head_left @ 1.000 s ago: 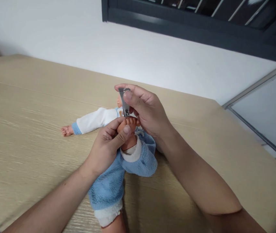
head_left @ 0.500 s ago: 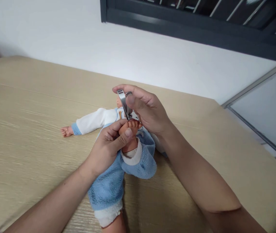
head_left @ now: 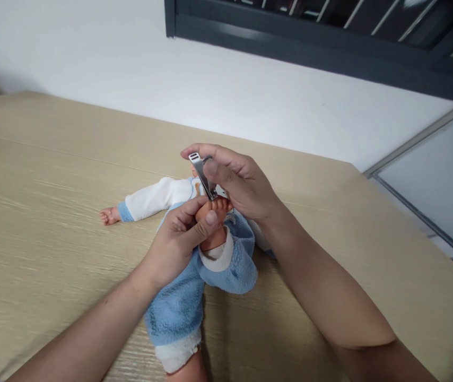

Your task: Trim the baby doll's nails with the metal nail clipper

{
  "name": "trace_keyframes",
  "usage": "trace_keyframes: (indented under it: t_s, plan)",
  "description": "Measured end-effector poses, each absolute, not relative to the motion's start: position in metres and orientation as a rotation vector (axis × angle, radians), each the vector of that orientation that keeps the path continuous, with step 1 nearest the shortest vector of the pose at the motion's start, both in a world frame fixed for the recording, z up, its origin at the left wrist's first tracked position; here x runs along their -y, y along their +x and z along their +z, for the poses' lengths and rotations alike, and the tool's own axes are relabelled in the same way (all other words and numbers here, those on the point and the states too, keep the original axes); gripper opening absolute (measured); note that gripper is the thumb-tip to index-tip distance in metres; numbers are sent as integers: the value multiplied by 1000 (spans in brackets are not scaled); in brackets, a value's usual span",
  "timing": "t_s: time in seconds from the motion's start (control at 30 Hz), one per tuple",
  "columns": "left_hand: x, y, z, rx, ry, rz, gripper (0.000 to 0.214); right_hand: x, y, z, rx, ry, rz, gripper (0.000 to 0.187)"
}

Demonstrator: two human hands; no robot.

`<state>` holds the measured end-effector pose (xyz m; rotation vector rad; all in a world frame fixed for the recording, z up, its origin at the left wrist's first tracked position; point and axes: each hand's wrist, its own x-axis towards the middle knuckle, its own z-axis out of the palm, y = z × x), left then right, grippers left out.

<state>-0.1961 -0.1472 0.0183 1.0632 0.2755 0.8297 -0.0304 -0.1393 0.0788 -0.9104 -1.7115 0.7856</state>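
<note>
A baby doll (head_left: 179, 302) in fuzzy blue trousers and a white top lies on its back on the table. My left hand (head_left: 174, 239) is closed around the doll's raised foot (head_left: 206, 213), thumb on the sole side and fingers behind. Between thumb and fingers of my right hand (head_left: 244, 183) is a silver nail clipper (head_left: 201, 172), tilted, its jaw end down at the doll's toes. Whether the jaws touch a toe I cannot tell. My hands and the raised leg hide most of the doll's head and chest.
The light wooden table (head_left: 63, 159) spreads out around the doll. The doll's outstretched arm (head_left: 147, 199) points left. Behind the table stands a white wall (head_left: 91, 58) with a dark-framed window (head_left: 290, 48); a metal-edged panel (head_left: 437, 175) is at the right.
The clipper has tipped slightly to the left and down, and my right fingers have moved a little with it. My left hand and the doll stay put.
</note>
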Motion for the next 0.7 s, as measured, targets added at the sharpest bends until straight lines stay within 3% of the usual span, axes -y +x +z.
trace_keyframes:
  t_s: [0.7]
  plan:
    - [147, -197, 17, -282, 1049, 832, 26, 138, -33, 81, 1591, -947, 886, 53]
